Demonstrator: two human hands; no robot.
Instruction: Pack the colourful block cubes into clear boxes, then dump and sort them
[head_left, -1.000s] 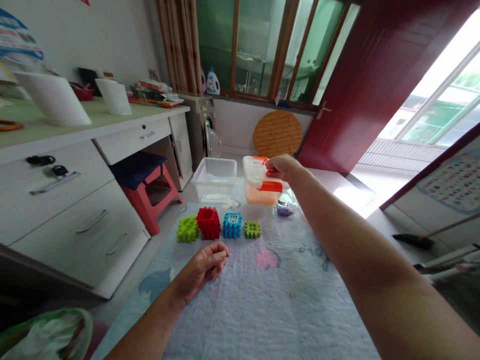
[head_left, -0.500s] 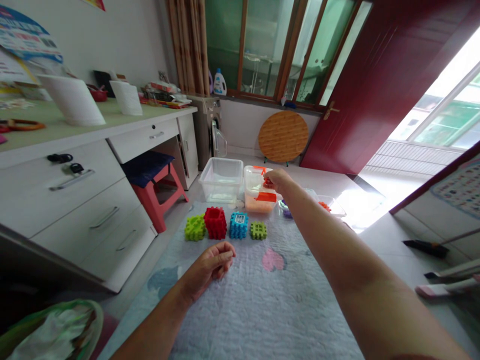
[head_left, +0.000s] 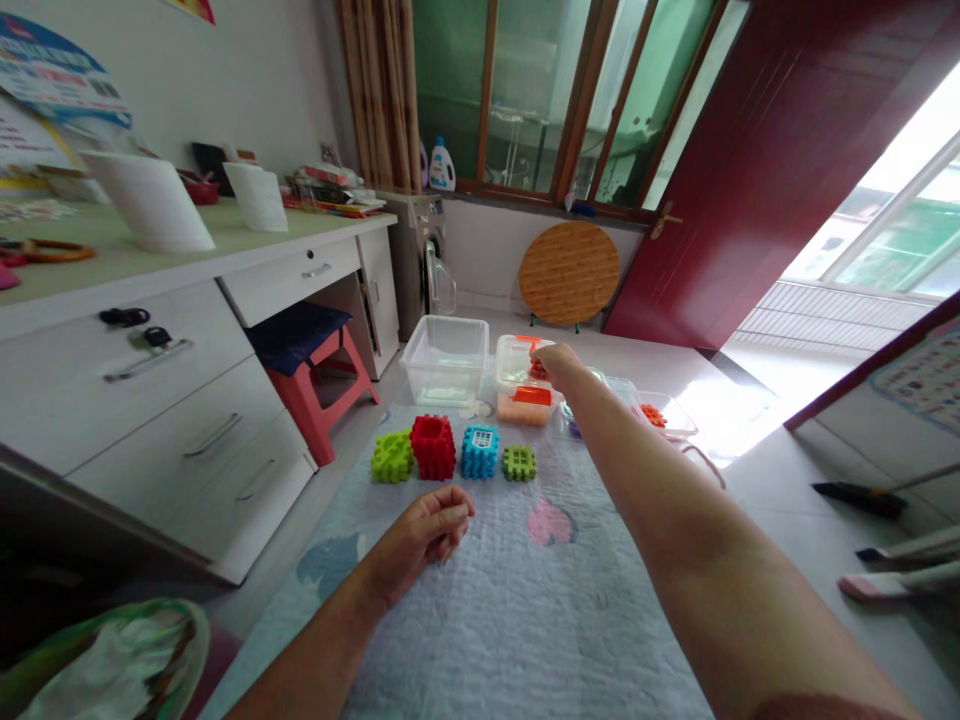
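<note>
My right hand (head_left: 556, 362) reaches far forward and is closed at the top of a clear plastic storage box (head_left: 517, 408) with orange latches. A reddish-orange part shows under its fingers, partly hidden, seemingly the lid's handle. Orange contents show through the box's lower wall. My left hand (head_left: 431, 530) hovers over or rests on the mat with fingers curled and nothing visible in them. Ahead of it, in a row, stand a lime green block cube (head_left: 391, 457), a red cube (head_left: 433, 448), a blue cube (head_left: 479, 452) with a white grid and a smaller green cube (head_left: 519, 462).
An open clear plastic bin (head_left: 445, 370) is left of the storage box. To the right, partly behind my forearm, clear containers include a tray (head_left: 679, 418) with orange pieces (head_left: 652, 415). A pink stool (head_left: 322, 400) and white drawers (head_left: 202, 420) line the mat's left.
The storage box has shifted slightly right, with my right hand still at its top. My left hand and the cubes keep their places; the view has moved slightly.
</note>
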